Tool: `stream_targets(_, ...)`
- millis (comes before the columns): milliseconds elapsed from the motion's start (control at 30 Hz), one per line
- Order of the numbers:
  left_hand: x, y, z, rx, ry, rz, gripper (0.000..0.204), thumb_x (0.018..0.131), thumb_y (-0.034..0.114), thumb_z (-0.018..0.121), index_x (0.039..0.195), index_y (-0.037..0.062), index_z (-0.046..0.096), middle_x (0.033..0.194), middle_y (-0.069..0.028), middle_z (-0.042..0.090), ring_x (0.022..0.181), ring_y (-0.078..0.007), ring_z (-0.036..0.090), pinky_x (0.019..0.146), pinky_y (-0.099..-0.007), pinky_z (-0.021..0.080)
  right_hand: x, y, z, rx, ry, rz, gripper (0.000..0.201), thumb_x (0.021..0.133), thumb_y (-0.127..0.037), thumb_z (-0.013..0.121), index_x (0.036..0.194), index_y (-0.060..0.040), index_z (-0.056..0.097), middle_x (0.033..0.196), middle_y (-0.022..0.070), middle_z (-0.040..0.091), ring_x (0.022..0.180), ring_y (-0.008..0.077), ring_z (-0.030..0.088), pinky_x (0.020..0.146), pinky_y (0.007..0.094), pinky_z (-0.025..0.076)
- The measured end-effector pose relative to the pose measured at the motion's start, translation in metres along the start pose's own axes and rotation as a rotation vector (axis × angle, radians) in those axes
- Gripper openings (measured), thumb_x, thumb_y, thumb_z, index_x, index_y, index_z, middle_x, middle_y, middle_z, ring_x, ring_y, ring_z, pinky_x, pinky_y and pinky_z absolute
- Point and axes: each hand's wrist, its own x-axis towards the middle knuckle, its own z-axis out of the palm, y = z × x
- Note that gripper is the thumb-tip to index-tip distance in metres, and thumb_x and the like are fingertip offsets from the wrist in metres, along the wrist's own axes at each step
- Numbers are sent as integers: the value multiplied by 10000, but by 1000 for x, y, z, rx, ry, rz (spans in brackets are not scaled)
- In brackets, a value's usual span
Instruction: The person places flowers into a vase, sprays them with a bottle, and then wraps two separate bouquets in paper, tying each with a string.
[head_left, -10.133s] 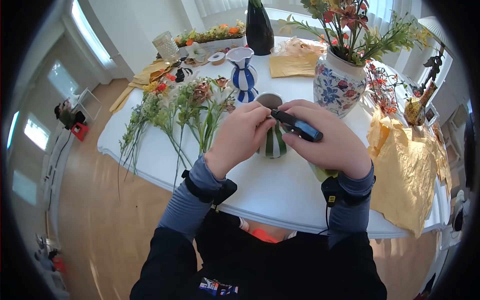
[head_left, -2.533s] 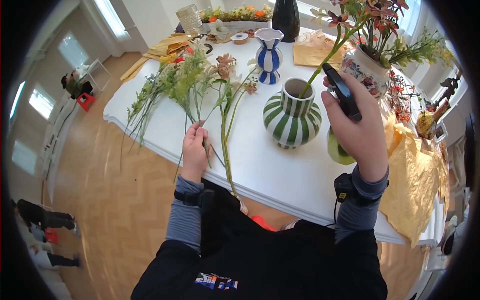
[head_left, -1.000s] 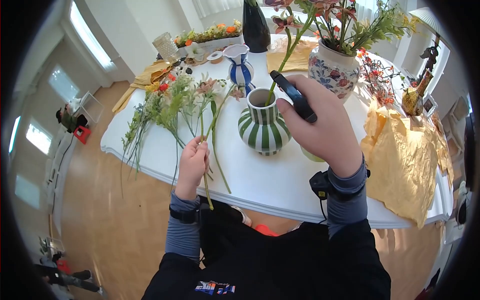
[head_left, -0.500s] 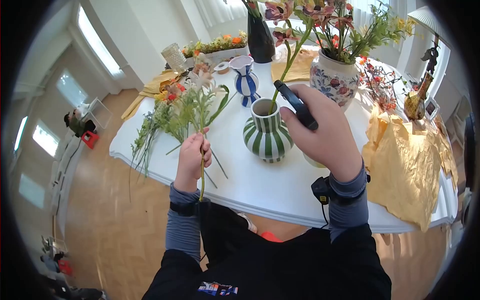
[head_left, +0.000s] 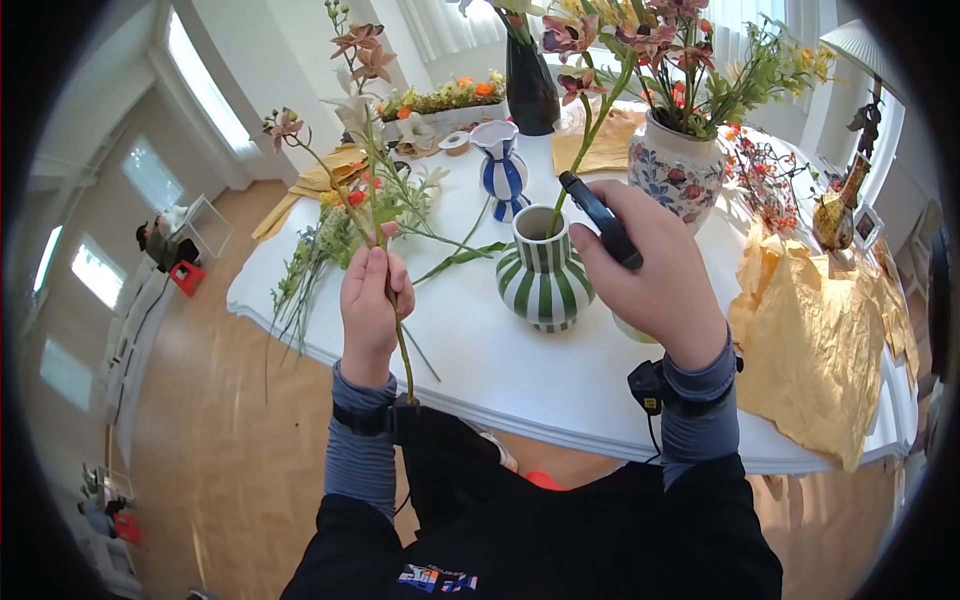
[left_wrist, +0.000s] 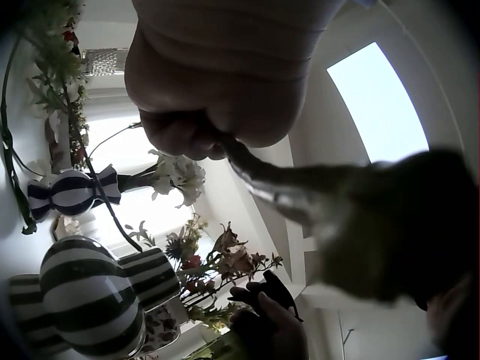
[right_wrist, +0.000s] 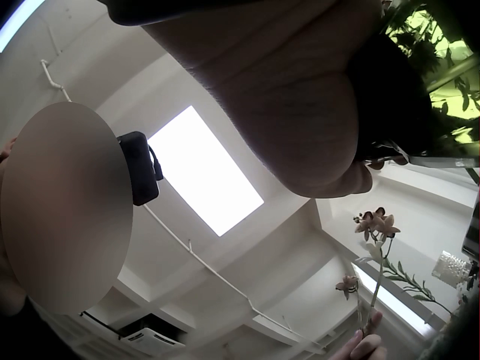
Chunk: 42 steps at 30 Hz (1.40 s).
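In the head view, my left hand (head_left: 372, 300) grips the stem of a pinkish-brown artificial orchid (head_left: 366, 55). Its flowers stand above the fist, and the stem's lower end hangs below, near the table edge. My right hand (head_left: 655, 260) holds a black tool (head_left: 603, 222), its kind unclear, just right of a green-and-white striped vase (head_left: 543, 283). Another orchid stem (head_left: 590, 135) stands in that vase and leans right, passing close by the tool's tip. The right wrist view shows the left hand's orchid (right_wrist: 377, 225) too.
Loose flower stems (head_left: 320, 240) lie left on the white table (head_left: 500, 385). A blue-and-white vase (head_left: 502, 178), a dark vase (head_left: 530, 95) and a floral vase (head_left: 677, 165) stand behind. Gold paper (head_left: 805, 345) drapes over the right side; red berry branches (head_left: 762, 175) lie beyond it.
My left hand has gripped the orchid from among the loose stems and raised it upright, flowers up. The right hand keeps the black tool beside the striped vase. Earlier, both hands met above that vase.
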Motion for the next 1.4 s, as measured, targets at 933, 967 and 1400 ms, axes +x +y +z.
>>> stream_targets(933, 13, -33, -9, -58, -74, -108, 310, 1144, 231, 384, 1368, 51, 500, 777, 16, 461, 504, -74, 402, 440, -238, 362, 0, -9, 7, 2, -35, 7, 273, 903, -166, 703, 1121, -7, 660, 941, 186, 700, 783, 368, 693, 700, 414, 541)
stream_targets(967, 10, -35, -9, -64, -80, -85, 307, 1142, 226, 391, 1370, 50, 499, 790, 15, 486, 499, -67, 399, 439, -232, 356, 0, -9, 7, 12, -25, -3, 271, 905, -162, 704, 1122, -7, 658, 933, 182, 697, 774, 362, 689, 696, 410, 539)
stream_targets(1400, 51, 40, 69, 302, -147, 296, 230, 1111, 195, 483, 1273, 36, 515, 1056, -113, 711, 807, -170, 727, 664, -265, 570, 2, 0, -7, 30, 103, 30, 262, 925, -182, 708, 1117, -10, 663, 882, 154, 682, 740, 315, 679, 688, 386, 532)
